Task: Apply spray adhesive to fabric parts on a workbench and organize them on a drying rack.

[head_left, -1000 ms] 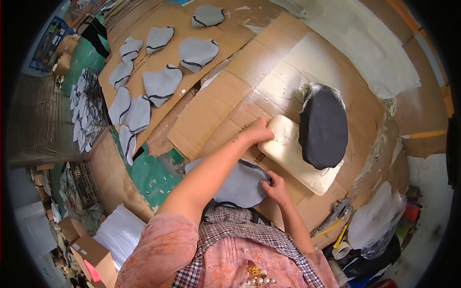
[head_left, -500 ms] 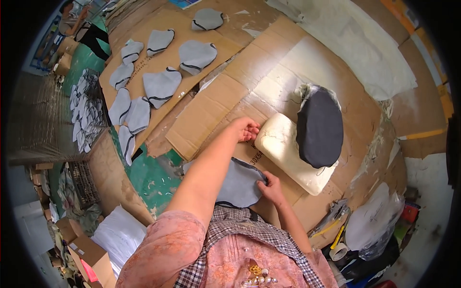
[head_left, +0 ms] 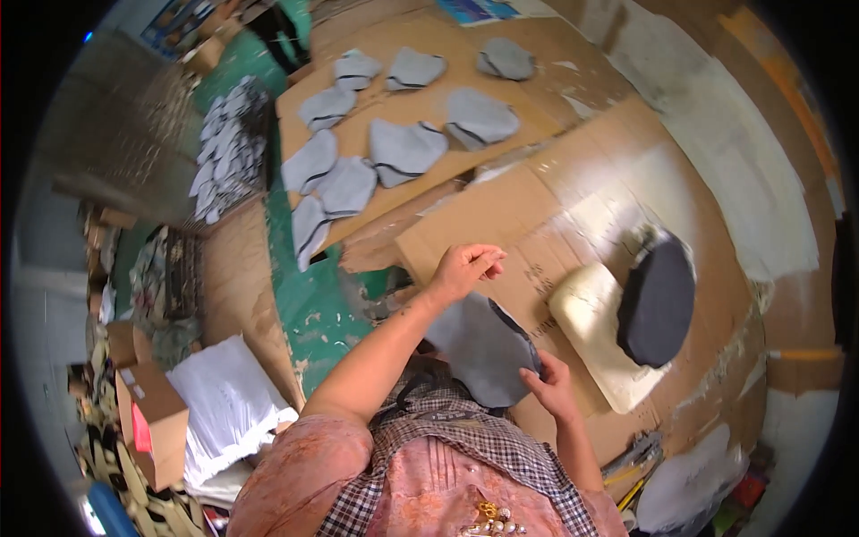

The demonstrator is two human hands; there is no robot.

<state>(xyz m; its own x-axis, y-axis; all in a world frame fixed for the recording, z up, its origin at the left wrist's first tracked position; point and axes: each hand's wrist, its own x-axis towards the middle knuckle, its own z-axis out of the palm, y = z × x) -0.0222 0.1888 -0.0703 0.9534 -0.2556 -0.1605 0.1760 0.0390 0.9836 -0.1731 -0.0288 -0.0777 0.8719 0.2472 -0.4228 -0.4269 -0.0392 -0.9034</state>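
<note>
The right hand, right of the frame's lower centre, grips the edge of a grey fabric piece with black edging, the thumb lying on its upper face. The piece spreads to the left of this hand, in the centre of the frame, its lower end reaching the checked apron. The left hand is at the piece's upper left, near the frame's centre, with its fingers loosely half-bent and free; whether it brushes the fabric cannot be told.

Just right of the piece, and apart from both hands, a cream rounded block lies aslant. A black oval pad overlaps the block's right side, at the right of the frame. Flattened cardboard covers the surface beneath them.

Farther out, at the upper centre, nine more grey pieces with dark edging lie spread over another cardboard sheet. A heap of grey pieces fills part of the upper left, above the green floor. A person in dark trousers is partly visible at the top left. At the lower left, an open cardboard box is beside a white plastic sack; a clear plastic bag lies at the lower right.
</note>
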